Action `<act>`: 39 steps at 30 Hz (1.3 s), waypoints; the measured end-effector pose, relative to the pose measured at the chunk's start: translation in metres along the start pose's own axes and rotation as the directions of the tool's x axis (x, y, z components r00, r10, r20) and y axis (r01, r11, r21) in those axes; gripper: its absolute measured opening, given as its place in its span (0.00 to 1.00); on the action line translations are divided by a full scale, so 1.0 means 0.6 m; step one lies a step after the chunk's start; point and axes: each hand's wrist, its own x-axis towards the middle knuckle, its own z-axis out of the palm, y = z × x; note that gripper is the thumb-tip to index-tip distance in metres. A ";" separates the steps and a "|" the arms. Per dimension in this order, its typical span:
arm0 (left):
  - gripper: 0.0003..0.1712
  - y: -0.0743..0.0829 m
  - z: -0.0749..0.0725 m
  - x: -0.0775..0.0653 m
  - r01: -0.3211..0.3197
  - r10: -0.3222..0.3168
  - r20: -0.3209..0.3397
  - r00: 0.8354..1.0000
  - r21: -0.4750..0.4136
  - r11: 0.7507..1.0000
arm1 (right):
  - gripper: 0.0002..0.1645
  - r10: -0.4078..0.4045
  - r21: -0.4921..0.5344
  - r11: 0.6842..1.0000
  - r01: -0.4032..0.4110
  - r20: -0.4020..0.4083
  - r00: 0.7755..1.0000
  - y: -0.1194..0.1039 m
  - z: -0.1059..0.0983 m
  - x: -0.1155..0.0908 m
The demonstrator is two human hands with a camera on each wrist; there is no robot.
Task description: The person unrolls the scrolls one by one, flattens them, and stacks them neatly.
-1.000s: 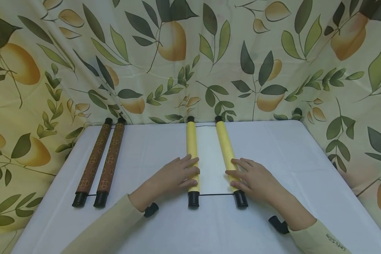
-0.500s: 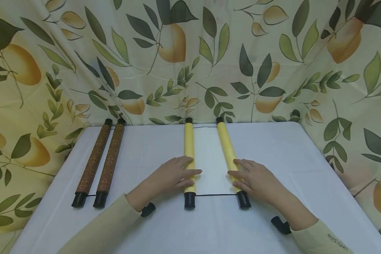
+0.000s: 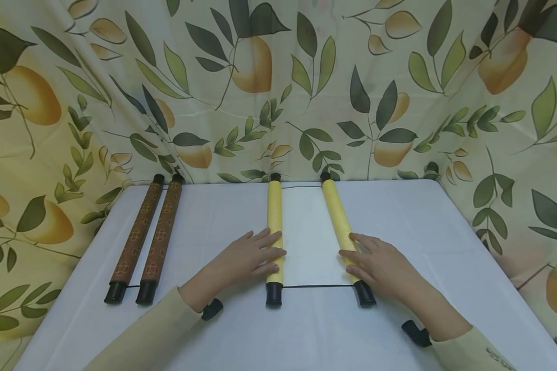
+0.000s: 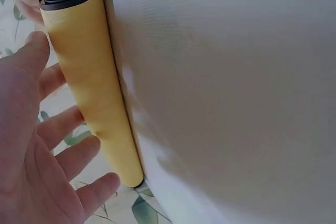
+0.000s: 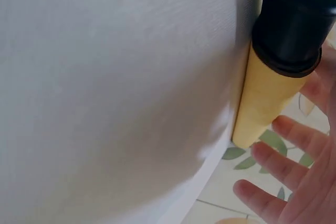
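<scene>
1. Background: the far side is hung with a curtain [image 3: 260, 108] printed with fruit and leaves; a table covered by a white tablecloth [image 3: 241, 340] is set in front of it.
2. Location of work item: a yellow hanging scroll is laid flat near the middle of the table, partly unrolled. Its left yellow roll [image 3: 275, 206] and right yellow roll [image 3: 336, 206] are separated by a strip of blank white paper [image 3: 308, 232]. Black end caps [image 3: 274, 296] are fitted to both rolls, and the paper is bordered by a thin dark line at its near edge.
3. Left hand [image 3: 246, 257]: fingers are extended and slightly spread, laid across the near half of the left roll. Nothing is gripped.
4. Right hand [image 3: 385, 263]: fingers are likewise extended and spread, rested on the near half of the right roll. Nothing is gripped; the pressure applied by either hand cannot be told.
5. Adjacent item: a brown patterned scroll [image 3: 137, 232] is placed at the left of the table, its two rolls set side by side, well apart from the hands.
6. Worn items: light sleeves [image 3: 144, 330] and black wrist devices [image 3: 212, 309] are noted on both arms.
7. Step in hand: judged to be the spreading of the yellow scroll, with one roll controlled by each hand.
8. Next move: even outward rolling by both palms or fingertips is called for, with the rolls kept aligned and the paper kept flat; skewing is considered possible if one side is pushed faster.
</scene>
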 end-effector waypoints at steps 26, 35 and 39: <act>0.26 -0.018 -0.003 -0.016 0.020 -0.021 -0.044 0.999 -0.034 0.999 | 0.22 -0.010 0.000 1.000 0.010 -0.024 1.000 0.011 -0.012 -0.008; 0.23 -0.022 0.001 -0.026 -0.022 0.021 -0.102 0.995 -0.006 1.000 | 0.25 -0.002 0.003 1.000 0.002 -0.019 1.000 0.016 -0.013 -0.017; 0.24 -0.026 0.002 -0.031 -0.010 0.009 -0.106 0.994 -0.014 1.000 | 0.25 -0.004 -0.001 1.000 0.004 -0.047 0.999 0.018 -0.010 -0.019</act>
